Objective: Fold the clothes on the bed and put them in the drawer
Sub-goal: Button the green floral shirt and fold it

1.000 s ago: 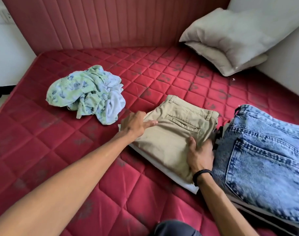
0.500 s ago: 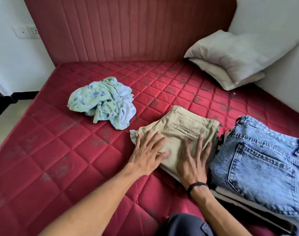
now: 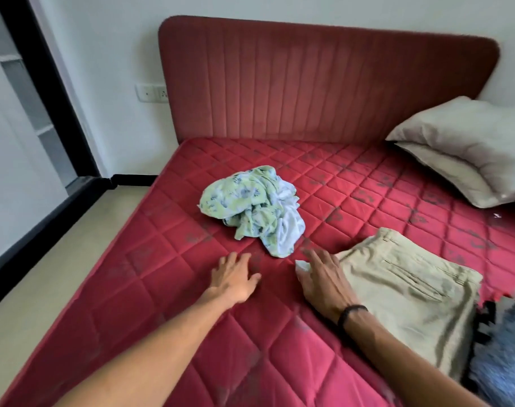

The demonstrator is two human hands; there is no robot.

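Red mattress [image 3: 168, 254], crumpled shirt [image 3: 256, 207], pillows [image 3: 467, 148]

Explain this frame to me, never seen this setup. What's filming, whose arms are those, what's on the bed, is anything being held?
There is no robot here. One wide-angle camera sits on a person's head and looks down at their own arms, so this single picture is their view. The left hand and the right hand are both stretched out flat with spread fingers, holding nothing. They reach toward a crumpled green floral garment on the red mattress. To the right lie folded khaki trousers; the right hand sits at their near corner. Blurred blue denim shows at the right edge, and two pillows lean by the headboard. No drawer is visible.
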